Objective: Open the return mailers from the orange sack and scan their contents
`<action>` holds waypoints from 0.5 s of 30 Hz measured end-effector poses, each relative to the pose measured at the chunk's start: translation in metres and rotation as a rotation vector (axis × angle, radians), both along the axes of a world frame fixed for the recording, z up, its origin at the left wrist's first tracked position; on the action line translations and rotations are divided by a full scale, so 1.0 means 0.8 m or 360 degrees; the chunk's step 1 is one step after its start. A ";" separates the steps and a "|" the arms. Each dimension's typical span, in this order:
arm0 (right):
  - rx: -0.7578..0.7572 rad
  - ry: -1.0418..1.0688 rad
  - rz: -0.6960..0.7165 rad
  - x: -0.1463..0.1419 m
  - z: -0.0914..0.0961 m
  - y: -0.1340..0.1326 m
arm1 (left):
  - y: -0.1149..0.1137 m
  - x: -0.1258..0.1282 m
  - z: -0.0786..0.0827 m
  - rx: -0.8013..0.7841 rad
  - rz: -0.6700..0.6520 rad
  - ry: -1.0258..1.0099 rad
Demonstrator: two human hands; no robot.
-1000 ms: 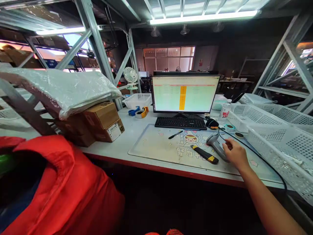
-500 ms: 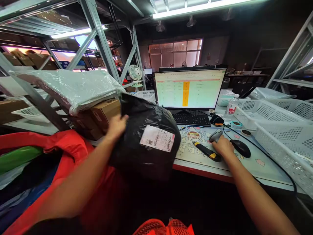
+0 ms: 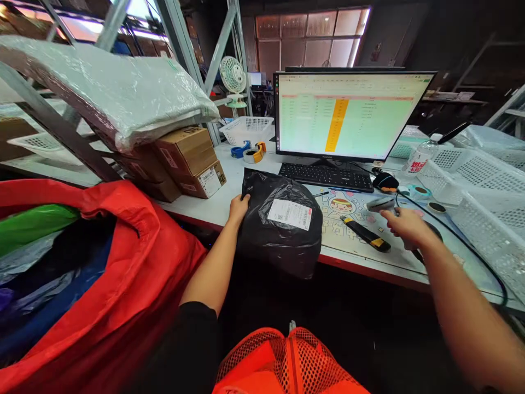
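A black plastic parcel (image 3: 270, 246) with a white shipping label (image 3: 290, 214) rests on the front edge of the white desk (image 3: 223, 202), partly hanging over it. My left hand (image 3: 238, 208) grips the parcel's left edge, fingers closed on the plastic. To the right, my right hand (image 3: 404, 227) is wrapped round the handle of a grey barcode scanner (image 3: 379, 204), whose head points left over the cartoon desk mat (image 3: 348, 210). The scanner's black cable (image 3: 471, 249) trails off to the right.
A black-and-yellow utility knife (image 3: 365, 234) lies between parcel and scanner. Behind are a keyboard (image 3: 326, 176), a lit monitor (image 3: 348, 115) and a black mouse (image 3: 384, 180). White baskets (image 3: 479, 202) crowd the right; cardboard boxes (image 3: 188, 164) and a big red sack (image 3: 123, 262) stand left.
My left hand has brought the black parcel from in front of me down onto the desk edge. My right hand has stayed on the scanner. The view has tilted downward.
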State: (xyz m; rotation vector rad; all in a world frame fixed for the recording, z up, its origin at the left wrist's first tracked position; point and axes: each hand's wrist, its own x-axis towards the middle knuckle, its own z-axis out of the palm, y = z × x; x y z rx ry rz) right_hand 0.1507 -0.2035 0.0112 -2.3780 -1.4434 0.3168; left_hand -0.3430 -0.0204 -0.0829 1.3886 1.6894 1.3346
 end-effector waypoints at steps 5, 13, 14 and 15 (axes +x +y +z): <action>-0.0338 0.0728 0.0640 -0.044 0.102 -0.057 | 0.004 0.000 -0.009 0.0042 -0.0034 -0.0017; -0.0263 0.0481 0.0858 -0.110 0.127 -0.045 | 0.001 -0.004 -0.012 0.0102 -0.0045 -0.0031; -0.0201 0.0397 0.0828 -0.100 0.116 -0.034 | 0.000 -0.004 -0.012 0.0107 -0.0046 -0.0031; -0.0152 0.0292 0.0762 -0.086 0.102 -0.022 | -0.001 -0.005 -0.011 0.0111 -0.0047 -0.0031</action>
